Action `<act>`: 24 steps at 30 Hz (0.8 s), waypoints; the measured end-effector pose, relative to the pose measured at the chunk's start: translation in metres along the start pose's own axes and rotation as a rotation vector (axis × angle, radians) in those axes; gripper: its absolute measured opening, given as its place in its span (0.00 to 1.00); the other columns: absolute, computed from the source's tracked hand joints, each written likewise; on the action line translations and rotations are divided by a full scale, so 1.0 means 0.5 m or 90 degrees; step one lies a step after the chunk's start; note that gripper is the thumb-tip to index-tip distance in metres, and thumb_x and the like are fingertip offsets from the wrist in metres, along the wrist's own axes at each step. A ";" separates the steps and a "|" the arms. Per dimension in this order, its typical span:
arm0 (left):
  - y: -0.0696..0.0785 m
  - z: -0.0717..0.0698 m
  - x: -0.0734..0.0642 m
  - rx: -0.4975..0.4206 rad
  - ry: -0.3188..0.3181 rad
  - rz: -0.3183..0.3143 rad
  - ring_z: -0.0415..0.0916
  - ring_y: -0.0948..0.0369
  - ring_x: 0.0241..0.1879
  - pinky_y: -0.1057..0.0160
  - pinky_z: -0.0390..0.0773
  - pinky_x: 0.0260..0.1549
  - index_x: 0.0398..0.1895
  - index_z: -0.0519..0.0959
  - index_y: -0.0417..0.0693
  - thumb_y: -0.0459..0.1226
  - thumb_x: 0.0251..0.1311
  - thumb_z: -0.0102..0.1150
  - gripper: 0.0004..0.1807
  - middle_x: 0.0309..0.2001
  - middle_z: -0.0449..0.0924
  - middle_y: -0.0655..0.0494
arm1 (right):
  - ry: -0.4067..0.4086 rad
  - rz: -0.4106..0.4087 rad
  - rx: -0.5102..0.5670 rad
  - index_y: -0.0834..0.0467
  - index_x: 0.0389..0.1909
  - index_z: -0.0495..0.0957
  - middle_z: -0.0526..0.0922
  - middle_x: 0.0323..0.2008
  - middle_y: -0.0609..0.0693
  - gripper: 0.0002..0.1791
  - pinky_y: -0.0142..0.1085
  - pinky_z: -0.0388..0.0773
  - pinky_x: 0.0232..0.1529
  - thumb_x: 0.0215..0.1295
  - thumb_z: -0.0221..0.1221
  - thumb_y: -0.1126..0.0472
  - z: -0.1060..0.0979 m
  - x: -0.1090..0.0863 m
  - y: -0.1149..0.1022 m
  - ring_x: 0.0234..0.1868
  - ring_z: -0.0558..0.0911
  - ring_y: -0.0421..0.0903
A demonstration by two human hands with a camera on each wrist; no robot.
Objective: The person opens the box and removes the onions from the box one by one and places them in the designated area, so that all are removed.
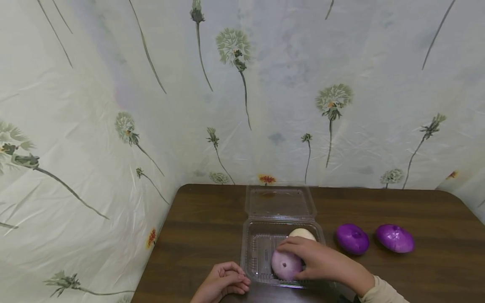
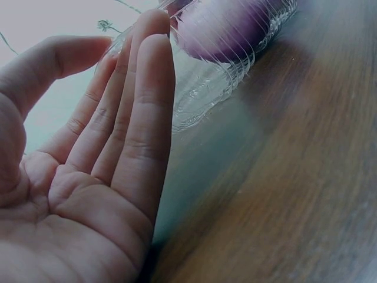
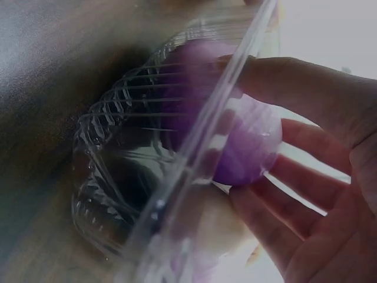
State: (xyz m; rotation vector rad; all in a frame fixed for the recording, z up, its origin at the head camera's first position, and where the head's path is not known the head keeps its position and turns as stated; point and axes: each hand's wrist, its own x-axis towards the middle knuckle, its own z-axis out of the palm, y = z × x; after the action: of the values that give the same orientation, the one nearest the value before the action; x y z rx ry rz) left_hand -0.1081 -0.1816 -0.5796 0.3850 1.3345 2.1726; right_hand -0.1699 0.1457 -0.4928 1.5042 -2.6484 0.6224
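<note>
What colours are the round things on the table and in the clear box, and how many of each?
Bright purple rounds: 2, on the table
Pale purple round: 1, in the right hand
Cream round: 1, in the clear box
Total: 4 in sight

A pale, creased sheet (image 1: 273, 105) spans the head view from 8 o'clock over 12 to 3; it is printed with a dandelion puff (image 1: 233, 45) at 12, another puff (image 1: 334, 99) at 2, a green bud (image 1: 432, 126) at 3 and an orange-red bloom (image 1: 151, 238) near 8; a dark brown wood-grain table (image 1: 204, 219) with rounded far corners fills 4 to 7, its far edge along the sheet; at 11 in the left wrist view, the washed-out backdrop is probably that sheet.
</note>
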 end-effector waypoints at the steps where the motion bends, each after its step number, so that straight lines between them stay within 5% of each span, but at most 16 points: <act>1: 0.000 0.000 0.000 0.000 0.001 -0.002 0.89 0.65 0.39 0.69 0.88 0.42 0.44 0.82 0.48 0.28 0.74 0.52 0.09 0.40 0.91 0.57 | 0.001 -0.001 -0.002 0.55 0.58 0.81 0.83 0.56 0.48 0.36 0.41 0.85 0.54 0.44 0.81 0.55 0.001 0.000 0.000 0.57 0.81 0.49; 24: 0.003 0.005 -0.001 0.002 0.005 -0.017 0.89 0.66 0.39 0.69 0.88 0.42 0.44 0.81 0.49 0.29 0.74 0.53 0.08 0.40 0.91 0.58 | 0.021 0.012 0.022 0.55 0.58 0.81 0.83 0.56 0.46 0.36 0.40 0.85 0.55 0.45 0.80 0.54 0.004 0.004 -0.005 0.57 0.82 0.47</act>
State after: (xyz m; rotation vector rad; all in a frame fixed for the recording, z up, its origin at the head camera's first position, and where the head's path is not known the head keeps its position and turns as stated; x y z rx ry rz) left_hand -0.1071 -0.1808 -0.5769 0.3585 1.3408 2.1530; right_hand -0.1685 0.1421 -0.4934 1.4658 -2.6439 0.6906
